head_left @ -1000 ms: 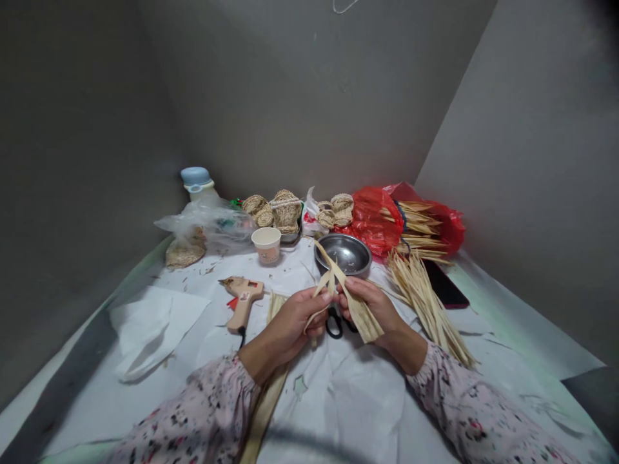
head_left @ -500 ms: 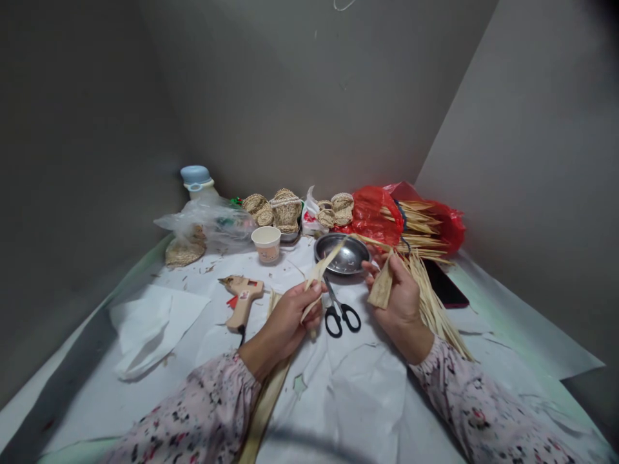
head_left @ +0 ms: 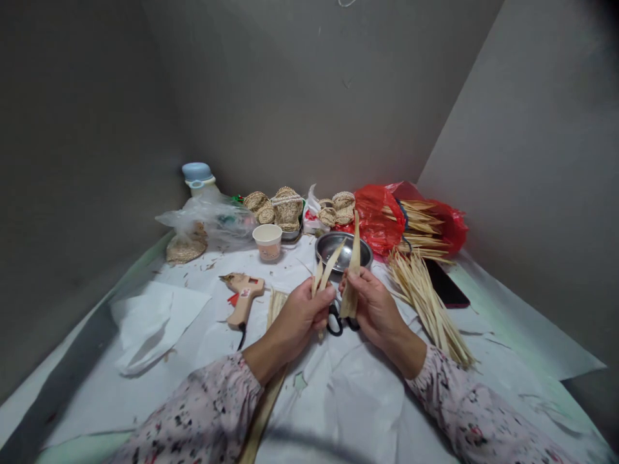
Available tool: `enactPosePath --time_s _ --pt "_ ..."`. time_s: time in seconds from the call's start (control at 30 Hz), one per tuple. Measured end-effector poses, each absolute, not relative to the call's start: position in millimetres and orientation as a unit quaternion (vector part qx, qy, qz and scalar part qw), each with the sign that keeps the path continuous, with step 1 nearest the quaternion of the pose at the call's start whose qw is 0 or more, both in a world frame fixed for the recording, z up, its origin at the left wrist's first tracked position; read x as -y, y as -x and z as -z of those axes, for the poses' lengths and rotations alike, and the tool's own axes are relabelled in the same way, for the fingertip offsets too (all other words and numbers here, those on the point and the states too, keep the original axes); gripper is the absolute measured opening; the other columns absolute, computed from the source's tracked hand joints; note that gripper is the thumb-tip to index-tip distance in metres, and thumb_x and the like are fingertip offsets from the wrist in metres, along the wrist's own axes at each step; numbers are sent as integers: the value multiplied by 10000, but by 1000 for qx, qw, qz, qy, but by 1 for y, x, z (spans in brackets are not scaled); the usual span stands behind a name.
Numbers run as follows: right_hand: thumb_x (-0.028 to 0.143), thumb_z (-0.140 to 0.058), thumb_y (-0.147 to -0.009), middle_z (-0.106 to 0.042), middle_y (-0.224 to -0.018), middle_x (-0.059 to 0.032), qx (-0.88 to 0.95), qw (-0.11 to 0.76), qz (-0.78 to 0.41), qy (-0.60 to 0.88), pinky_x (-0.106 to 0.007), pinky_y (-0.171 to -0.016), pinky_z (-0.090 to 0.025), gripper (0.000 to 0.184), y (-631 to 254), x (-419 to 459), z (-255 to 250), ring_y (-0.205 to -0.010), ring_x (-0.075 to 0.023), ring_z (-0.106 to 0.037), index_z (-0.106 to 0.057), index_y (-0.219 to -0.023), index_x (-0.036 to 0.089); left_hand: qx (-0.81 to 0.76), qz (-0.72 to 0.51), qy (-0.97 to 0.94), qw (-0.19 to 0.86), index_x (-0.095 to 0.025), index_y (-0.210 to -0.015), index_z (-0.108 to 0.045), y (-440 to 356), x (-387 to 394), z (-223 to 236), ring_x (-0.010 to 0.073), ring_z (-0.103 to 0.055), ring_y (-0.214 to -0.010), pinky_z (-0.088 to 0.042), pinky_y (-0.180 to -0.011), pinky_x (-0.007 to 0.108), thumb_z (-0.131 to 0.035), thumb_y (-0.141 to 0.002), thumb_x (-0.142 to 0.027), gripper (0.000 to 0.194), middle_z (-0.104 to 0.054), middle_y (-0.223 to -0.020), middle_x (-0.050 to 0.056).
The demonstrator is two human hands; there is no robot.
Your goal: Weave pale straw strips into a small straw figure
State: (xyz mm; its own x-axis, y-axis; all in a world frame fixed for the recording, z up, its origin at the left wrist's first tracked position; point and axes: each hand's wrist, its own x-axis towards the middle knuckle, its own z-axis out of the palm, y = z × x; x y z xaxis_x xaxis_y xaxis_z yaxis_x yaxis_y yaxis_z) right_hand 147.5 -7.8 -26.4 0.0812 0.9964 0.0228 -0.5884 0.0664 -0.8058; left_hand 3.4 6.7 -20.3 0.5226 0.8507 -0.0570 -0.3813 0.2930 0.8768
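My left hand [head_left: 309, 310] is closed on pale dried leaf strips [head_left: 333, 259], whose pointed ends stick up above the fingers. In my right hand [head_left: 376, 306] a wider dried leaf strip [head_left: 355, 251] stands upright, pinched between thumb and fingers. The two hands are close together but apart. Below and partly behind them lie black-handled scissors [head_left: 334, 322], mostly hidden. A metal bowl [head_left: 325, 242] sits just beyond the hands. Under my left forearm runs a long flat bundle of dried leaf [head_left: 264, 412].
A glue gun [head_left: 245, 299] lies left, near a paper cup [head_left: 267, 241]. Woven pieces [head_left: 287, 209] stand at the back. To the right are a pile of leaf strips [head_left: 432, 312], a phone [head_left: 447, 283] and a red bag [head_left: 377, 219] of leaves. A clear plastic bag [head_left: 213, 216] lies back left.
My right hand has moved left towards my left hand, bringing its leaf strip from slanting to upright. The strips in my left hand have shifted slightly, and the scissors are now more covered.
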Motion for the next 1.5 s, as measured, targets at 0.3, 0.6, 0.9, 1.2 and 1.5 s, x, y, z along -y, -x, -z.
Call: enactPosePath --time_s 0.3,0.6,0.9,1.2,1.5 --pt "288 -785 -708 -660 -779 16 340 636 -608 332 -233 -648 -502 234 -141 9 28 -667 -122 -608 -654 -889 218 -347 -414 -521 661 -142 -894 -618 -7 -6 23 104 -470 -618 -382 -622 241 -763 -703 -310 292 -541 -693 -19" --pt "225 -689 -728 -694 -797 -27 399 561 -641 339 -268 -618 -483 291 -146 9 30 -646 -164 -617 -655 -1013 179 -350 -433 -465 688 -133 -942 -621 -7 -7 20 77 -411 -518 -317 -509 211 -722 -758 -357 307 -504 -619 -43" --pt "173 -619 -697 -692 -844 -26 461 549 -534 447 -262 -641 -472 245 -146 7 34 -700 -162 -599 -667 -937 168 -363 -403 -479 690 -131 -809 -609 -6 -7 22 59 -309 -440 -183 -420 216 -749 -723 -385 303 -425 -534 -60" --pt "256 -639 -727 -633 -688 14 504 525 -483 487 -236 -498 -387 159 -146 9 30 -549 -126 -499 -665 -861 173 -374 -420 -489 667 -123 -874 -628 -4 -11 25 69 -356 -464 -232 -444 215 -720 -757 -366 285 -484 -574 -44" --pt "229 -613 -706 -610 -629 23 509 515 -474 501 -220 -452 -333 130 -143 9 29 -503 -107 -450 -685 -796 168 -363 -406 -487 682 -147 -693 -552 -6 -9 27 63 -305 -443 -202 -436 213 -701 -754 -402 301 -405 -509 -61"
